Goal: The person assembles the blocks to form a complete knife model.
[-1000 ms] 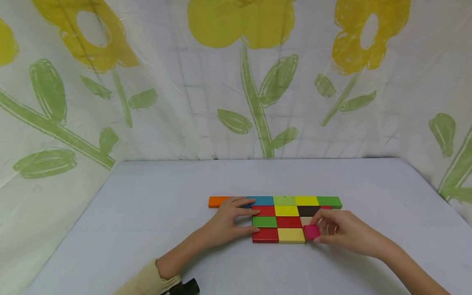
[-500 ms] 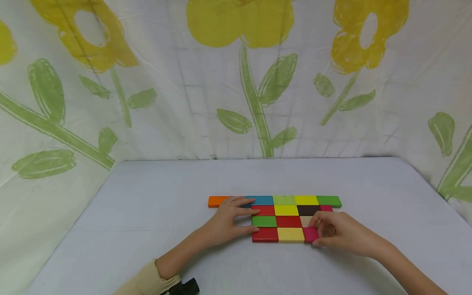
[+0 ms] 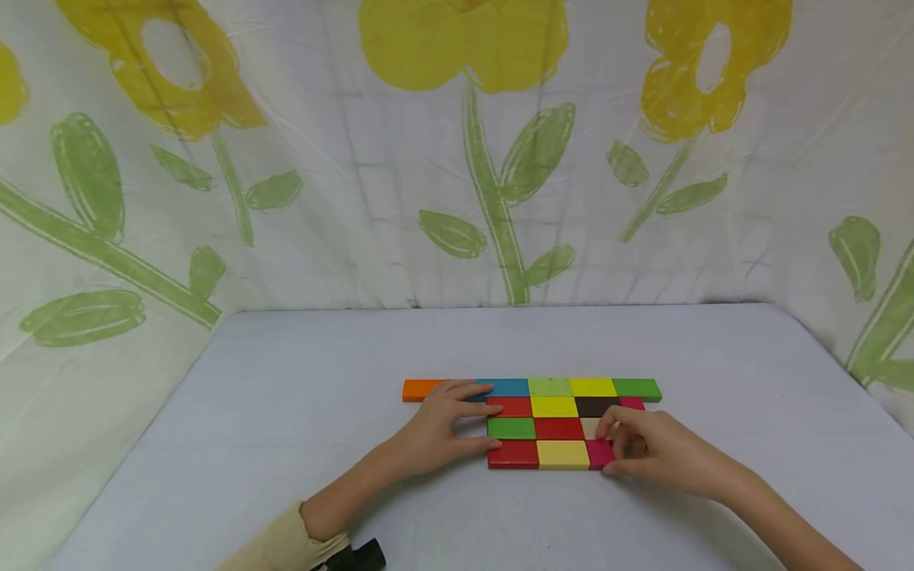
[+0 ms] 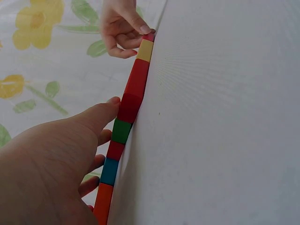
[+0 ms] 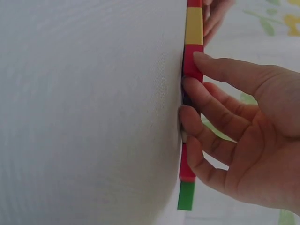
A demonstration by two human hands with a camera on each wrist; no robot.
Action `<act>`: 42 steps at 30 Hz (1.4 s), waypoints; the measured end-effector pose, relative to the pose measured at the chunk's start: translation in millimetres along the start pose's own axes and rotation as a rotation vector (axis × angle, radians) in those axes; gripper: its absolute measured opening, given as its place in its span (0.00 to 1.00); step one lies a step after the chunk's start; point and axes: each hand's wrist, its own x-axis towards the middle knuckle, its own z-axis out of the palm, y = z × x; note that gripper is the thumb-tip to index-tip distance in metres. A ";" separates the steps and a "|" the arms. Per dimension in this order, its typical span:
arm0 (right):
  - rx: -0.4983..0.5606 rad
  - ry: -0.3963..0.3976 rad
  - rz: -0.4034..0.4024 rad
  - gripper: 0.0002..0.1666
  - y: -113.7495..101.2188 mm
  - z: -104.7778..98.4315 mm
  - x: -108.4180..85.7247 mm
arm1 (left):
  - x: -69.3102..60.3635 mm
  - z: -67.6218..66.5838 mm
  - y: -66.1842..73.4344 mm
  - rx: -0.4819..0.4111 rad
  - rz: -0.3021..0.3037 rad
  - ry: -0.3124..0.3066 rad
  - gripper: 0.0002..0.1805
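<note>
Flat coloured blocks lie in touching rows on the table. My right hand (image 3: 664,454) pinches the small pink block (image 3: 598,454) at the right end of the front row, beside the pale yellow block (image 3: 563,454). In the right wrist view the thumb is on the pink block (image 5: 192,63), the other fingers curled along the row ends. My left hand (image 3: 444,428) rests at the left ends of the rows, fingers spread; its thumb tip touches the red block (image 3: 512,455), and its fingertips reach the red block behind and the blue block (image 3: 505,388).
The back row extends further left with an orange block (image 3: 420,390) and right with a green block (image 3: 638,389). A white cloth covers the table (image 3: 321,349). Behind it hangs a flower-patterned sheet (image 3: 343,198).
My right hand has brought the pink block left and down into line with the pale yellow block, flush with the front row. The left hand has stayed in place.
</note>
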 end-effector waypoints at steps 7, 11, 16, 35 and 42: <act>-0.004 0.001 0.000 0.21 -0.7 2.0 1.8 | -1.2 -0.3 -0.1 0.006 -0.001 0.004 0.27; -0.011 0.002 -0.002 0.21 -0.8 3.1 2.3 | -2.0 -0.9 0.5 0.007 -0.008 0.001 0.27; -0.014 -0.004 -0.003 0.22 -0.7 3.1 2.2 | -3.1 -0.9 1.4 0.002 -0.002 0.007 0.26; -0.052 0.101 -0.098 0.16 0.1 -5.5 -5.6 | -3.8 -3.0 0.9 -0.017 -0.018 0.015 0.26; -0.110 0.209 -0.101 0.16 4.2 -18.8 -10.1 | -3.4 -17.1 0.1 -0.036 -0.049 0.077 0.25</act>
